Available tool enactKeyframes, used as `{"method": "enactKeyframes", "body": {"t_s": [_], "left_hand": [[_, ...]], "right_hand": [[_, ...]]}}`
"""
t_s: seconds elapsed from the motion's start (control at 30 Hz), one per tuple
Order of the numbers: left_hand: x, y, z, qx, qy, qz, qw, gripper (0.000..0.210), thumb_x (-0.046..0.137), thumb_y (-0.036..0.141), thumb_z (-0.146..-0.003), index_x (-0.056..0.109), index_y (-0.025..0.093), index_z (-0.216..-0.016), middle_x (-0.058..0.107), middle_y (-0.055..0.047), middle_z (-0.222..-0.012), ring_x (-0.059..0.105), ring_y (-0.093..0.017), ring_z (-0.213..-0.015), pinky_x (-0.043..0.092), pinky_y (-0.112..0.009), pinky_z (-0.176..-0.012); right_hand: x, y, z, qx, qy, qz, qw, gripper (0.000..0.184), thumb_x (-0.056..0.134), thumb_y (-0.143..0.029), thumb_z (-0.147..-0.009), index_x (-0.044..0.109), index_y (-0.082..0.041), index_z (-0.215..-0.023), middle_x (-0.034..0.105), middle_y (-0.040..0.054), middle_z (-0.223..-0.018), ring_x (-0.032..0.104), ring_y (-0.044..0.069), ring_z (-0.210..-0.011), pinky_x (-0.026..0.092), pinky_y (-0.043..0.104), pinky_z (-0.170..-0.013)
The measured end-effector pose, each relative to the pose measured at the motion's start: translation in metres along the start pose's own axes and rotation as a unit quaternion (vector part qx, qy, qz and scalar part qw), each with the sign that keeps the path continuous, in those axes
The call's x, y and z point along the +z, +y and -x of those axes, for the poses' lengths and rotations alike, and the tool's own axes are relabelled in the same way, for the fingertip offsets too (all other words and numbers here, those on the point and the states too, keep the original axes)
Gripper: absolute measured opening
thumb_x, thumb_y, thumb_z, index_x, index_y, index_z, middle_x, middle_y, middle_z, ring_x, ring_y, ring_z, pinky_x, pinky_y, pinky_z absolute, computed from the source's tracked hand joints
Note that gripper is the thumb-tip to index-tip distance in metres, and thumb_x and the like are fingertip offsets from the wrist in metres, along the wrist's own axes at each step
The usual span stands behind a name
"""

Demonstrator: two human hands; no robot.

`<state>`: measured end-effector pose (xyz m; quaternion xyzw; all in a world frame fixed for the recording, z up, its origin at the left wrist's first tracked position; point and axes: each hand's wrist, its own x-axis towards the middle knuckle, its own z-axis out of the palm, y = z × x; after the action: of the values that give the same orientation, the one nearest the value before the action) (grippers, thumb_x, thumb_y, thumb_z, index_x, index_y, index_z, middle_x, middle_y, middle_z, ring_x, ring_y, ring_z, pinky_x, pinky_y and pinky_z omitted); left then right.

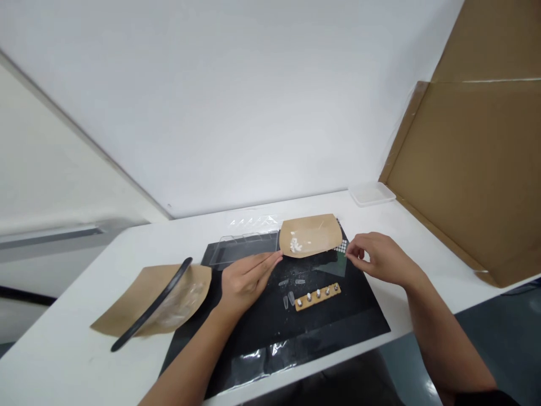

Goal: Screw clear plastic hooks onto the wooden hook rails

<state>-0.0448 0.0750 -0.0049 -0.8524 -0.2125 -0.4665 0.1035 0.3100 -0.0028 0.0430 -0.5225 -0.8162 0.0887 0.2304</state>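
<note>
My left hand [247, 282] reaches over the black mat [262, 321] with its fingers stretched forward and pressed together. Its fingertips pinch the near left rim of a brown paper tray [323, 223], which holds small white lumps [295, 245]. Right of the tray, my right hand [380, 256] has thumb and forefinger closed beside a sheet of white dots [342, 246], partly covered by the tray; whether they grip it is unclear. Below lie several clear false nail tips [291, 298] and a wooden strip [313, 301] bearing several metal pegs, some with white tops.
At left, a black curved nail file [154, 304] rests across another brown paper tray [127, 304] containing clear pieces. A clear plastic lid-like piece [240, 248] lies behind my left hand. A shallow translucent container [372, 194] stands at the back, beside a cardboard box [469, 175].
</note>
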Motion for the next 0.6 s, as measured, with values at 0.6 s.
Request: {"method": "enactKeyframes", "body": {"t_s": [0.6], "left_hand": [[-0.002, 0.004, 0.001, -0.132, 0.02, 0.056, 0.989, 0.056, 0.049, 0.009, -0.109, 0.05, 0.029, -0.161, 0.08, -0.009, -0.129, 0.078, -0.011, -0.069, 0.067, -0.029, -0.08]], "right_hand": [[0.011, -0.014, -0.003, -0.039, -0.07, -0.022, 0.997, 0.008, 0.063, -0.022, -0.097, 0.069, -0.023, -0.092, 0.071, 0.0008, -0.081, 0.064, 0.017, -0.075, 0.043, 0.03, -0.071]]}}
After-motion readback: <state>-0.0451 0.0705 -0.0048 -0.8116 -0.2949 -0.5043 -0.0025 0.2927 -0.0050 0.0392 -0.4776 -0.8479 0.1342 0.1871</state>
